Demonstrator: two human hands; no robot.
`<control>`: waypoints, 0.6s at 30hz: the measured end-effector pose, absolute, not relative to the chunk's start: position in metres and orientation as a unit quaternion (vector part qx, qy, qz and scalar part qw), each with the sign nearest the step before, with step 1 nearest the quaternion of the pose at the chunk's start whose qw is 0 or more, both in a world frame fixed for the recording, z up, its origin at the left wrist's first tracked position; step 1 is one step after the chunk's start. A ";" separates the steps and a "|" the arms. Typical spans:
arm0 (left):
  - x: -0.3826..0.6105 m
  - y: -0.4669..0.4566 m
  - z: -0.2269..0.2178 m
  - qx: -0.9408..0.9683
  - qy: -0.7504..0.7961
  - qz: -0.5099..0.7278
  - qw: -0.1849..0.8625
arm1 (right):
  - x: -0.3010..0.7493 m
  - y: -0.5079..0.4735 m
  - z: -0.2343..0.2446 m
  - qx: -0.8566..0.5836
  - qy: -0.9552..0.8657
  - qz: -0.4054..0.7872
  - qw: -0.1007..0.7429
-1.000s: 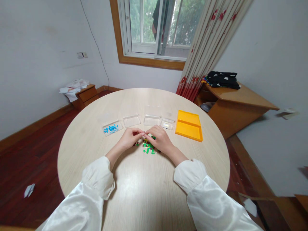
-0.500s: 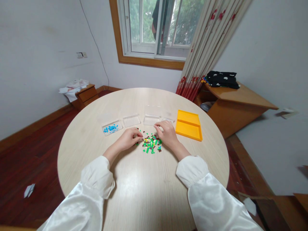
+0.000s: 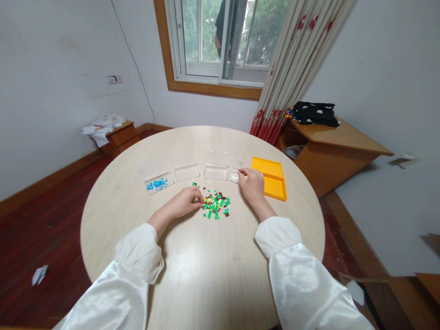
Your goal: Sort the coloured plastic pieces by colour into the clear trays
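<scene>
A loose pile of small toy building bricks (image 3: 216, 206), green, brown, yellow and white, lies mid-table. My left hand (image 3: 185, 200) rests at the pile's left edge, fingers pinched together; what they hold, if anything, is hidden. Over to the right, my right hand (image 3: 252, 185) is at the rim of a small clear box (image 3: 234, 180) containing a few white pieces. Its thumb and fingertips are drawn together, and anything between them is too small to name. Blue bricks (image 3: 157, 184) fill part of a clear tray (image 3: 168, 184) on the left.
Two more clear trays, a left one (image 3: 186, 178) and a right one (image 3: 215, 178), stand behind the pile. A yellow open case (image 3: 275, 185) lies just beyond my right hand. The round table (image 3: 199, 275) faces a window; a wooden desk (image 3: 343, 133) stands at the right.
My right hand has moved right, from the pile's upper right edge to the small clear box, uncovering white pieces there. My left hand has stayed nearly in place by the pile.
</scene>
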State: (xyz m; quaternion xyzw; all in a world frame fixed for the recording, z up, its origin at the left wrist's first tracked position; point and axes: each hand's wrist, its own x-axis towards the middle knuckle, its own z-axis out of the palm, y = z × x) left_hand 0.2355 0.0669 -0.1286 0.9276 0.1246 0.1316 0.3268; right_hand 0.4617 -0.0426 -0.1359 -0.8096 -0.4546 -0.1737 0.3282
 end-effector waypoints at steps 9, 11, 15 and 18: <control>0.236 0.068 -0.131 0.933 0.127 0.122 0.315 | 0.463 -0.042 -0.138 -0.824 -0.438 -0.173 0.315; 0.236 0.068 -0.132 0.932 0.123 0.126 0.317 | 0.464 -0.041 -0.139 -0.819 -0.440 -0.178 0.322; 0.237 0.067 -0.132 0.931 0.120 0.127 0.319 | 0.467 -0.040 -0.143 -0.804 -0.448 -0.184 0.345; 0.237 0.066 -0.130 0.932 0.120 0.125 0.318 | 0.468 -0.040 -0.144 -0.798 -0.453 -0.181 0.354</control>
